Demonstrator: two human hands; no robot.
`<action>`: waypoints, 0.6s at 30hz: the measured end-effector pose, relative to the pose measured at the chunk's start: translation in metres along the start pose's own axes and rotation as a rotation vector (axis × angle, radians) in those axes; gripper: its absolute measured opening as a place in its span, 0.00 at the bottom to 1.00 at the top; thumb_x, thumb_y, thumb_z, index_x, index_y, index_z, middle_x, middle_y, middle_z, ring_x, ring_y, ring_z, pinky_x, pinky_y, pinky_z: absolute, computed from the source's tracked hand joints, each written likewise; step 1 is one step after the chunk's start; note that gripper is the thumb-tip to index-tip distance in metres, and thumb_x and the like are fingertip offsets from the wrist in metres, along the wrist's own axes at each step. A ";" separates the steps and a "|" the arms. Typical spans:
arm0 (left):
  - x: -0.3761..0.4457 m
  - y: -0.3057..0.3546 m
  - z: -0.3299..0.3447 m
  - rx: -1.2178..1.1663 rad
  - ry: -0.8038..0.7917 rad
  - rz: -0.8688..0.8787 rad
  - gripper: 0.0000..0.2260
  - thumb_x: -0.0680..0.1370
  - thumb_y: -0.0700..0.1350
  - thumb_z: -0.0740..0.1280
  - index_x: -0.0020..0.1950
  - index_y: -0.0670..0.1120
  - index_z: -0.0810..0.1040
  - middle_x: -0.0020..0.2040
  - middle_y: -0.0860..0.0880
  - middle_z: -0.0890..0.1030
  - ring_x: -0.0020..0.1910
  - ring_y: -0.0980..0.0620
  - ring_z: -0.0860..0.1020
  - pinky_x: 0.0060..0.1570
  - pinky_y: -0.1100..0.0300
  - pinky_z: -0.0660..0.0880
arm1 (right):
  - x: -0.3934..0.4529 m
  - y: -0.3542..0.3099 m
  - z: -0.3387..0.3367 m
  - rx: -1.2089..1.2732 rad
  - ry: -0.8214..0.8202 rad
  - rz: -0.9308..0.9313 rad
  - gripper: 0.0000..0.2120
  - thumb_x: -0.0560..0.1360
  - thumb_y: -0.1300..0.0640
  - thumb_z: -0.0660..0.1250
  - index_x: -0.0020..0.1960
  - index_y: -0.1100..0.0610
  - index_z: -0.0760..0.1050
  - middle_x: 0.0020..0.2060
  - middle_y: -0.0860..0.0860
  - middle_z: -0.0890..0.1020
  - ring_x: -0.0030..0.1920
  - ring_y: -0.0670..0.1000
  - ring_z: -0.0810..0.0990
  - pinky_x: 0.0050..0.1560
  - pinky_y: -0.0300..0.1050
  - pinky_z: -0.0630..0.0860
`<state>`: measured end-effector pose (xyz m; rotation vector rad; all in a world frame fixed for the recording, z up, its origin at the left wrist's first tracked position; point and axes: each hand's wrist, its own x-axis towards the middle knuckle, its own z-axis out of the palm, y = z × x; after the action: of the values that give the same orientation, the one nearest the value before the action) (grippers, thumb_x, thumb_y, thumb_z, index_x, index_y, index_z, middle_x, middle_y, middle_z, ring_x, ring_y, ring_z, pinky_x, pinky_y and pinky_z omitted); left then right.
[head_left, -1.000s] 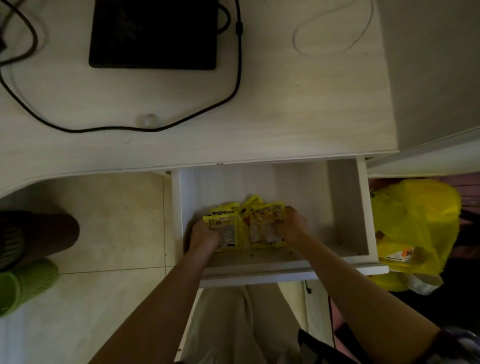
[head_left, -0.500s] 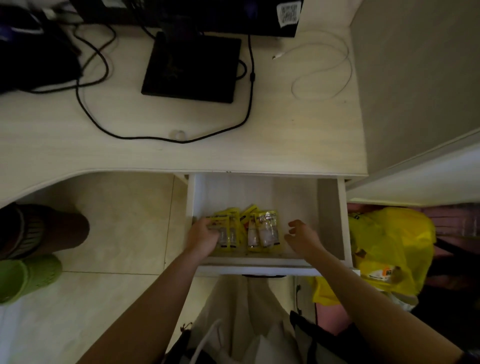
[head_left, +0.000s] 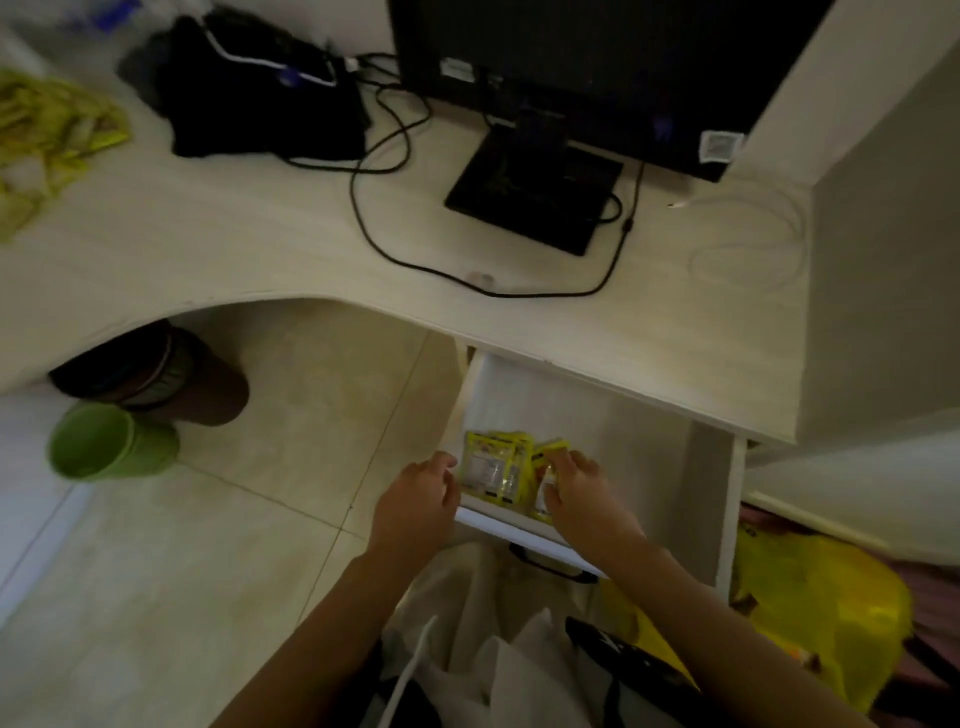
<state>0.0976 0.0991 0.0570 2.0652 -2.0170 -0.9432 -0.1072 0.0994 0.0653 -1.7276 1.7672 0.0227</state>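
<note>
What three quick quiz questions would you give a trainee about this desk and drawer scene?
1. True or false: the drawer under the desk is shut.
2. The right hand touches packets of which colour? A red, B yellow, C blue.
3. Fill the gap: the green cup is on the ____.
Key: 1 false; 2 B; 3 floor.

No text readable. Print on yellow packets (head_left: 491, 467) too blurry; sticker (head_left: 719, 147) on monitor (head_left: 597, 62) also illegible.
</note>
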 end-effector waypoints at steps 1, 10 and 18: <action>-0.005 -0.005 -0.004 0.003 0.033 -0.013 0.12 0.79 0.48 0.60 0.63 0.50 0.72 0.51 0.47 0.80 0.49 0.49 0.78 0.47 0.54 0.76 | 0.002 -0.011 0.001 -0.032 -0.005 -0.034 0.15 0.79 0.56 0.56 0.66 0.56 0.67 0.60 0.55 0.74 0.58 0.57 0.75 0.55 0.52 0.75; -0.048 -0.073 -0.054 0.026 0.277 -0.147 0.12 0.80 0.47 0.59 0.63 0.50 0.74 0.52 0.50 0.80 0.45 0.54 0.78 0.44 0.64 0.73 | 0.020 -0.120 0.025 -0.274 -0.097 -0.297 0.18 0.80 0.52 0.54 0.68 0.54 0.65 0.64 0.53 0.73 0.62 0.54 0.73 0.61 0.48 0.72; -0.078 -0.186 -0.105 0.054 0.360 -0.289 0.12 0.80 0.49 0.60 0.63 0.49 0.74 0.54 0.50 0.81 0.50 0.53 0.78 0.48 0.61 0.76 | 0.041 -0.239 0.068 -0.280 -0.134 -0.436 0.18 0.81 0.55 0.51 0.69 0.57 0.64 0.63 0.53 0.73 0.60 0.52 0.73 0.60 0.46 0.71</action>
<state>0.3159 0.1574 0.0785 2.3928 -1.6117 -0.5019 0.1403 0.0629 0.0950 -2.2260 1.3082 0.2005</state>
